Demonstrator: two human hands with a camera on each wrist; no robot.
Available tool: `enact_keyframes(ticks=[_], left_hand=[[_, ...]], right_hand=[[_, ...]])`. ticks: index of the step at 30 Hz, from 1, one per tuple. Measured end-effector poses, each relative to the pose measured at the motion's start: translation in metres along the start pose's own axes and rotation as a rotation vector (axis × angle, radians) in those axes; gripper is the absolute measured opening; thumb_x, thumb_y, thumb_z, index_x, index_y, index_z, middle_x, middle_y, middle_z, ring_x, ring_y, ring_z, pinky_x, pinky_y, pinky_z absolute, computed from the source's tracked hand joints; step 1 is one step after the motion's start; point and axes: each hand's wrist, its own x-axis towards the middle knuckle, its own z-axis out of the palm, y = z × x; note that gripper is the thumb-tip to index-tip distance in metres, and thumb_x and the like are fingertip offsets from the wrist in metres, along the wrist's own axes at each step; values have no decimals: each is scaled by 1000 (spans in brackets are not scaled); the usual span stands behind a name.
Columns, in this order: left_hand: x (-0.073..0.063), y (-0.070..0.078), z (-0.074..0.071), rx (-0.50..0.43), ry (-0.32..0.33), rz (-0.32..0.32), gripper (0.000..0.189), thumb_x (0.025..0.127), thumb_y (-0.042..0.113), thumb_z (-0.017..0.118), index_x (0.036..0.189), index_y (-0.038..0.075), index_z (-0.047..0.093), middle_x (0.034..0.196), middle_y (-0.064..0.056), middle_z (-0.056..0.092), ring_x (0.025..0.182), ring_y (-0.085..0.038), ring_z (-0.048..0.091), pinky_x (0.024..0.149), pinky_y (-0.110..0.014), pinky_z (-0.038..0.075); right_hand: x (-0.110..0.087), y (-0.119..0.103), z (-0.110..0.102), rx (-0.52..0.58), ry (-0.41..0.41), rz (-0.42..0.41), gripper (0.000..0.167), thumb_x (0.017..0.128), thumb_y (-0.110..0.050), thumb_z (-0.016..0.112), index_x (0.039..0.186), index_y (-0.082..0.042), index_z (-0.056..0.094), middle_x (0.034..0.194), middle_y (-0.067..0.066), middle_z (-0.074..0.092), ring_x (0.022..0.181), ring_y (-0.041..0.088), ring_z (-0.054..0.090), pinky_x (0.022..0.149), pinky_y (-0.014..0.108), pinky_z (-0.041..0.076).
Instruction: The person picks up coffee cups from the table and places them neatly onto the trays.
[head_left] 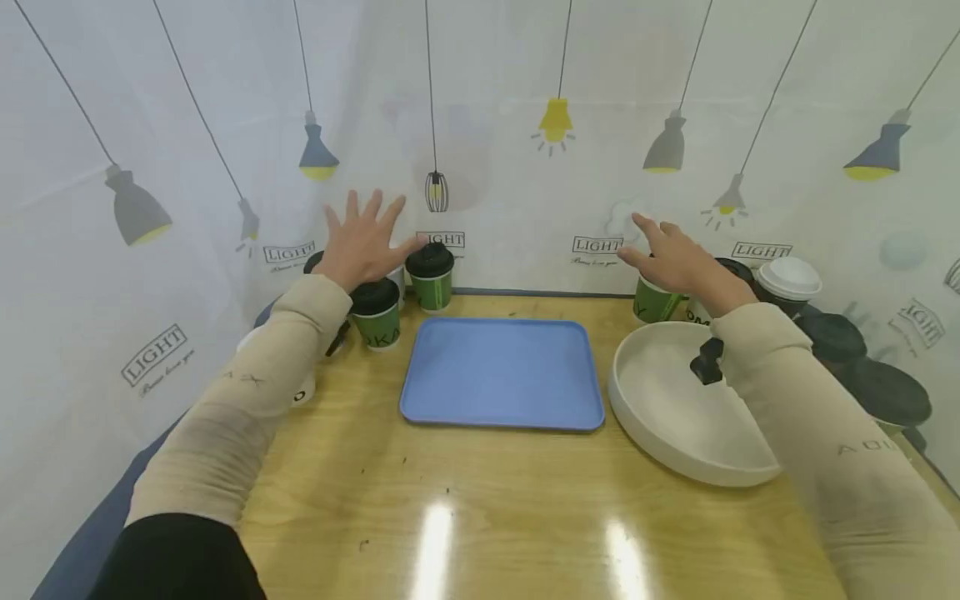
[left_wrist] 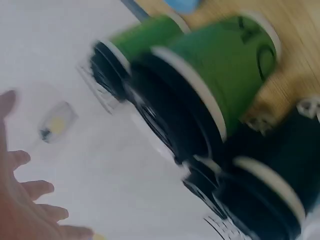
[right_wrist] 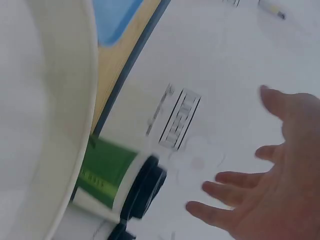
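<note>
My left hand [head_left: 365, 243] is raised with fingers spread, above a group of lidded paper cups at the back left. Nearest below it are a green cup with a black lid [head_left: 377, 315] and a second green cup [head_left: 432, 279]; in the left wrist view the fingers [left_wrist: 37, 190] are apart from them. On the other side, my right hand [head_left: 675, 260] hovers with fingers extended above a green cup [head_left: 654, 300] behind the large white round dish [head_left: 697, 467]. Nothing is held in either hand. Between the arms lies a blue tray [head_left: 502, 375].
More lidded cups stand at the right behind the dish, among them a white-lidded one [head_left: 789, 279] and a black-lidded one [head_left: 888, 392]. A white curtain [head_left: 495, 150] printed with lamps hangs along the back edge of the wooden table [head_left: 525, 508].
</note>
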Motion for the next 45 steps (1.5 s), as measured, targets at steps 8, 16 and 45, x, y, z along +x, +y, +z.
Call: enact_keyframes(ticks=[8, 16, 45], left_hand=[[-53, 18, 23, -147, 131, 154, 74, 103, 42, 60, 163, 14, 28, 163, -29, 32, 149, -51, 32, 120, -64, 37], [-106, 32, 65, -263, 14, 98, 42, 101, 36, 61, 124, 1, 68, 110, -17, 71, 99, -34, 67, 83, -49, 58], [-120, 19, 130, -603, -419, -198, 46, 93, 2, 61, 135, -13, 50, 99, -22, 70, 59, -17, 70, 54, -30, 62]], right_hand=[[-34, -45, 46, 101, -3, -128, 93, 105, -44, 54, 164, 2, -2, 165, 38, 17, 151, 57, 21, 123, 70, 24], [-62, -85, 114, 354, -83, -113, 94, 104, -34, 58, 163, 5, -5, 170, 32, 4, 157, 50, 12, 129, 64, 17], [-71, -77, 176, 18, -67, 15, 50, 94, 1, 51, 143, 11, 46, 128, 45, 54, 115, 53, 59, 93, 60, 56]])
